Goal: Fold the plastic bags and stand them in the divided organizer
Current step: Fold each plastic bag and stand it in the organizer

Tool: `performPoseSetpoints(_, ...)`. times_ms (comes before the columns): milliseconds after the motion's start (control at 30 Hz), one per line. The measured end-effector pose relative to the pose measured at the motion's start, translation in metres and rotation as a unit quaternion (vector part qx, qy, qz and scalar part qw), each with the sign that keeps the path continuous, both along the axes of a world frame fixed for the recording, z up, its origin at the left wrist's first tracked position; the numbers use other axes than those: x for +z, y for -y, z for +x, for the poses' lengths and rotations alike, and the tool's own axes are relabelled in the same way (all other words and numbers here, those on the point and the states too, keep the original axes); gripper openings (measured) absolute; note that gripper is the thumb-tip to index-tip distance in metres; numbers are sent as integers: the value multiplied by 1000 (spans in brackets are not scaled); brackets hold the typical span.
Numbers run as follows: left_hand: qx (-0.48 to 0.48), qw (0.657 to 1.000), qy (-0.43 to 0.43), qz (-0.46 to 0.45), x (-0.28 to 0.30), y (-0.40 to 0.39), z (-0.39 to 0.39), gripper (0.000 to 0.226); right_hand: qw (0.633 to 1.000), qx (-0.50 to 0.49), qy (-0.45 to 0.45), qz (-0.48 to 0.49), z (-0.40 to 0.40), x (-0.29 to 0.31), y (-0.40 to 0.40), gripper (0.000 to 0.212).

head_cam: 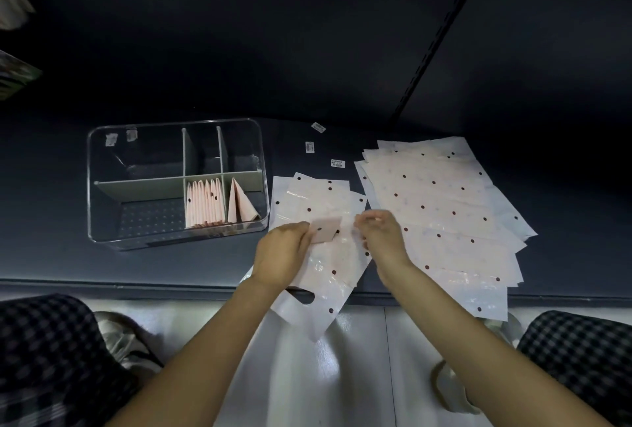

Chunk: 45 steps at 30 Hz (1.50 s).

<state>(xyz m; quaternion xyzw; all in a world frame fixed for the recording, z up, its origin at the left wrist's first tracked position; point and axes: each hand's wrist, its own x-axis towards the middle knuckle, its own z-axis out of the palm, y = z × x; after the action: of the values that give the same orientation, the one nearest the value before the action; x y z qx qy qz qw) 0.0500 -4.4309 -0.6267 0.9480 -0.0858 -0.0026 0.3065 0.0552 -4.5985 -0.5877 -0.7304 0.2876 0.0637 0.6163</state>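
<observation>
my left hand (284, 252) pinches a small folded pink bag (326, 229) by its left edge, above the flat polka-dot bags (318, 208) on the dark table (205, 266). my right hand (379, 231) hovers just beside it, fingers loosely curled; i cannot tell if it grips anything. i judge the packet light, thin, slick and springy, apt to unfold, so i would hold it across the folded edges. the clear divided organizer (102, 221) sits to the left, folded bags standing in two front compartments.

likely a shop stockroom: dark slotted shelving upright (441, 33), barcode price labels (337, 163) stuck on the dark worktop (205, 266).
</observation>
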Motion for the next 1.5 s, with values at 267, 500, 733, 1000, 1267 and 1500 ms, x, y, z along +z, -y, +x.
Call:
performPoseSetpoints(267, 90, 932, -134, -325, 43, 5, 5, 27, 894, 305, 173, -277, -34, 19, -51, 37)
performPoseSetpoints(500, 48, 906, -181, -380, 58, -29, 11, 37, 915, 270, 168, -250, -17, 33, -82, 35)
performPoseSetpoints(733, -15, 986, 28, 164, 24, -81, 20, 36, 928, 250, 139, -239, 25, 30, -112, 39)
performPoseSetpoints(1000, 98, 985, 53, 130, 13, -105, 7, 28, 831, 325, 162, -421, 43, 10, -142, 43)
performPoseSetpoints(1267, 134, 989, 57, 17, 8, -111, 5, 18, 748, 407, 116, -511, 48, -5, -169, 23)
performPoseSetpoints(1500, 76, 995, 47, 32, 2, -111, 15, 35, 758, 466, 85, -449, 46, -5, -168, 28)
